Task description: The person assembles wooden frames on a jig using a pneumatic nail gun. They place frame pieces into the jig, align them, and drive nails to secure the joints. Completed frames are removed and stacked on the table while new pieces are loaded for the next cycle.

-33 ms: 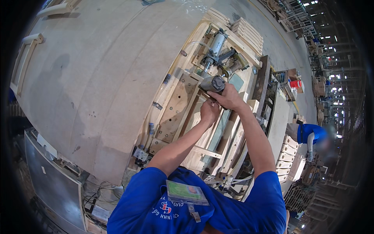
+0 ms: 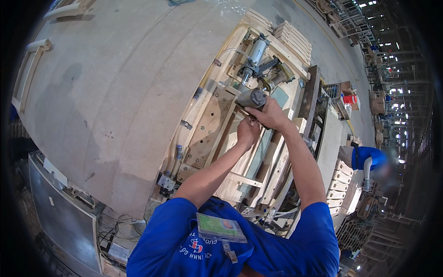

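My right hand is wrapped round a grey, pistol-shaped power tool, held over a pale wooden frame on the workbench. The tool's rounded end faces up; its tip is hidden. Just below the tool, my left hand has its fingers pinched together at the frame's far end. Whatever is between those fingers is hidden. Beyond the tool, a silver air cylinder is mounted on the jig. A second tool, greenish-brown, lies to its right.
A perforated plywood board lies left of the frame, with a clear air hose along its edge. Stacked slatted wooden parts stand at the far end. A dark metal beam runs along the right. A co-worker in blue bends over wooden parts.
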Demonstrator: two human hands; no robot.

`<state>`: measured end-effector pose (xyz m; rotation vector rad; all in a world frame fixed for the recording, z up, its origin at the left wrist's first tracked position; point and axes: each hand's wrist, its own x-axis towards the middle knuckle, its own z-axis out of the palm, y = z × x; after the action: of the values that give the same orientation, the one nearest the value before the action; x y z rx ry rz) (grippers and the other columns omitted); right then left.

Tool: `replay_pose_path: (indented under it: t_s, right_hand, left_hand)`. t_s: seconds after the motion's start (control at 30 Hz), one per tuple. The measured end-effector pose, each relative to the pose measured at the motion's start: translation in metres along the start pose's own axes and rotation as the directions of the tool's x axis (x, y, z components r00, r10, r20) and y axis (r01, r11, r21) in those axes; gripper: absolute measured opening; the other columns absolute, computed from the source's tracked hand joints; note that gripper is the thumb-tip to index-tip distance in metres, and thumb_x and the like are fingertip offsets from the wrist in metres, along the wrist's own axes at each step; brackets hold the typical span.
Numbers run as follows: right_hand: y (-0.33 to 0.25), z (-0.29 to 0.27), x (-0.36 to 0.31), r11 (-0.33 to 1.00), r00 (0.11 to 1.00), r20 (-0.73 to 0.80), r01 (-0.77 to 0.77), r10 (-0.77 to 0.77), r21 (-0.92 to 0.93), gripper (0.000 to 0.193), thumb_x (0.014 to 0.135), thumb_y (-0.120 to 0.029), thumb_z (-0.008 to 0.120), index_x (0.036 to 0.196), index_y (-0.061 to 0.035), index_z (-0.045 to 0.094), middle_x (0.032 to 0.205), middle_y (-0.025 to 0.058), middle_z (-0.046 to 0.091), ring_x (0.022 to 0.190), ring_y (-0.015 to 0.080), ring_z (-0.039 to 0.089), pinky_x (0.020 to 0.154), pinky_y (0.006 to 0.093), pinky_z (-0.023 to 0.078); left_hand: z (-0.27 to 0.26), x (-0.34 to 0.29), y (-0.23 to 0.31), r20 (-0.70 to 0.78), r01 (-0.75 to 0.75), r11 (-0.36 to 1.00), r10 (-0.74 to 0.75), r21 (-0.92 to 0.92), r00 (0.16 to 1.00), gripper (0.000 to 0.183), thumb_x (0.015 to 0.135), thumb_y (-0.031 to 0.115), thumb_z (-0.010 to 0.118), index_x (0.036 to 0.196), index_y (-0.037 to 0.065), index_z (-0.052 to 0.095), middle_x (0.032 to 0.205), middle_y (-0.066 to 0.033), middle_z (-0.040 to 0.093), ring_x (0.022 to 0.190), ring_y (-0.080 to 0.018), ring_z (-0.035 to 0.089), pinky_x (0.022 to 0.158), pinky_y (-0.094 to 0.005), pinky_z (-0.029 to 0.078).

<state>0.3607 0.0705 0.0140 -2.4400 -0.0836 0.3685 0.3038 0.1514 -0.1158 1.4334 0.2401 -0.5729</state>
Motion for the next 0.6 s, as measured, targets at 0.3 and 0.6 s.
replay_pose_path:
  t_s: [0.3,0.6]
  right_hand:
    - [0.007,0.018,-0.070,0.994,0.995,-0.001,-0.099,0.099,-0.048,0.075,0.088,-0.031,0.086,0.144,0.0079,0.054,0.115,0.0270,0.075,0.107,0.0389,0.075,0.094,0.0422,0.057]
    - [-0.067,0.071,-0.147,0.984,0.921,0.378,-0.144,0.093,0.109,0.050,0.090,-0.019,0.087,0.131,-0.0065,0.061,0.105,0.0153,0.076,0.096,0.0244,0.073,0.089,0.0383,0.057]
  left_hand:
    - [-0.009,-0.056,-0.011,0.071,0.038,0.998,-0.041,0.040,0.997,0.033,0.100,0.028,0.062,0.113,-0.002,0.072,0.103,-0.0250,0.077,0.103,-0.0418,0.074,0.087,-0.0478,0.057]
    - [-0.067,-0.180,-0.046,0.327,0.428,0.841,-0.323,-0.330,0.888,0.015,0.100,0.000,0.056,0.100,-0.001,0.072,0.083,-0.0087,0.072,0.068,-0.0159,0.068,0.055,-0.0310,0.050]
